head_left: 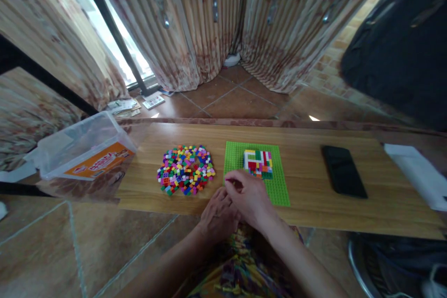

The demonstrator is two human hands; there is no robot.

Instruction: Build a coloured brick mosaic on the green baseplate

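Note:
My right hand (250,198) is over the near left part of a green baseplate (279,191). Its thumb and forefinger pinch a small magenta toy brick (229,180), mostly covered by the fingers. My left hand (219,212) rests by the table's near edge, just left of and partly beneath the right one; its fingertips are hidden. On the baseplate stands a block of built-up bricks (257,162) in white, red, yellow, blue and other colours. Left of the plate lies a heap of loose, many-coloured bricks (186,170).
A clear plastic tub (85,149) with an orange label sits at the left end of the wooden table (303,214). Toward the right lie a black phone-like slab (344,171) and a white sheet or packet (415,172). Patterned curtains (195,42) hang beyond the table.

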